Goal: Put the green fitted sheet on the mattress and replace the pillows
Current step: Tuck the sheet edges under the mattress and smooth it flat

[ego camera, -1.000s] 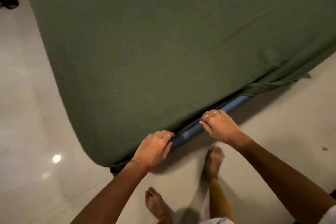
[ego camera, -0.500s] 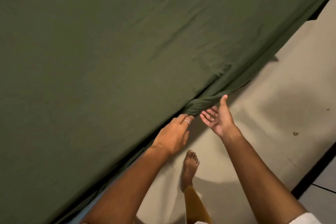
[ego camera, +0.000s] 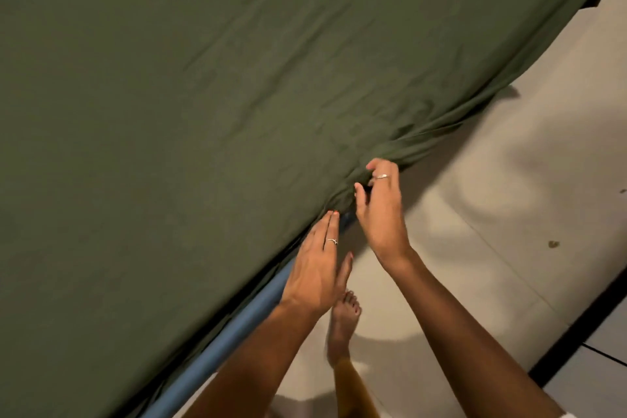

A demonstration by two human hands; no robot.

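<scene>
- Since half a second ago, the right hand [ego camera: 380, 210] has turned from palm-up and spread to palm-down, its fingers now curled into the bunched edge of the green fitted sheet [ego camera: 237, 95]; the left hand [ego camera: 317, 265] has slid along the side of the bed and flattened.
- Head view: the green fitted sheet covers nearly the whole mattress top, lightly creased, with folds gathering toward the right hand at the near edge.
- Right hand grasps that gathered fabric between curled fingers and thumb; a ring shows on one finger.
- Left hand is released, fingers straight and together, lying against the sheet's side just beside the right hand; it also wears a ring.
- Below the sheet's hem a blue strip of mattress [ego camera: 237, 326] shows, running from under the left hand toward the lower left.
- Pale floor [ego camera: 492, 214] lies to the right, with a bare foot [ego camera: 344, 319] on it just below the hands.
- Dark line crosses the floor at the lower right.
</scene>
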